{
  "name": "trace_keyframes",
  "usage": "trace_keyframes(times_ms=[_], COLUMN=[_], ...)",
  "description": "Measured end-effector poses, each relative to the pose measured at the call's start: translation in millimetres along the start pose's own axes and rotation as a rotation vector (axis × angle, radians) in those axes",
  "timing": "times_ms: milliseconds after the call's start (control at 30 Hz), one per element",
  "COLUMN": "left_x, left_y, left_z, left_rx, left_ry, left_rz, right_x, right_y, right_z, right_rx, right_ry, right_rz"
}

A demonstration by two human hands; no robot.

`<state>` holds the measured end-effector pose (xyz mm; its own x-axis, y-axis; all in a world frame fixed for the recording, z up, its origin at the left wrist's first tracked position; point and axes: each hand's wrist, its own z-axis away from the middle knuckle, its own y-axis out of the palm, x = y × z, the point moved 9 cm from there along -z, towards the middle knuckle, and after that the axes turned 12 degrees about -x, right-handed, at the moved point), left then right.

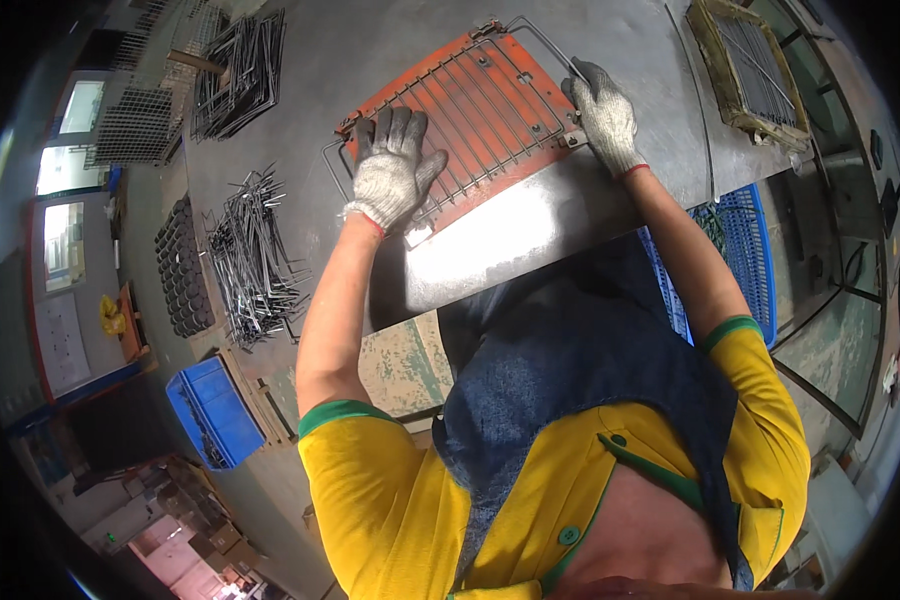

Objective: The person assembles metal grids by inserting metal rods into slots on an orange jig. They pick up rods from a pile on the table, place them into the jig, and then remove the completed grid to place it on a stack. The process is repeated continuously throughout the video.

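An orange-red plate lies on the grey metal table, with a wire rack of parallel rods on top of it. My left hand, in a white knit glove with grey fingers, rests flat over the rack's left part, fingers stretched out. At the upper right corner my right hand, gloved the same way, has its fingers closed round the end of a bent wire loop that sticks out past the plate. Small metal clamps or stops sit along the plate's edges. The rack's rods under my left palm are hidden.
Bundles of loose wire rods lie left on the table, with bent wire frames farther back. A framed tray of rods stands far right. Blue crates sit lower left and, as a blue basket, beside my right arm.
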<state>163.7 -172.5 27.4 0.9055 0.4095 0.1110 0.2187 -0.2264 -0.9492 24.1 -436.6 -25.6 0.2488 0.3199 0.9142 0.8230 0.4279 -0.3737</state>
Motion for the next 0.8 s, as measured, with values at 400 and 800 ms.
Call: trace_keyframes(times_ms=[400, 800], left_x=[51.2, 163.6], left_y=[-52.3, -100.3], left_z=[24.4, 227.3], left_rx=[-0.284, -0.690], left_ry=[-0.446, -0.999], left_rz=[0.208, -0.091], right_x=[4.1, -10.7], right_y=[2.1, 6.7], right_z=[-1.2, -1.8], right_rx=[-0.015, -0.023], right_ry=[-0.060, -0.005], right_rz=[0.026, -0.111])
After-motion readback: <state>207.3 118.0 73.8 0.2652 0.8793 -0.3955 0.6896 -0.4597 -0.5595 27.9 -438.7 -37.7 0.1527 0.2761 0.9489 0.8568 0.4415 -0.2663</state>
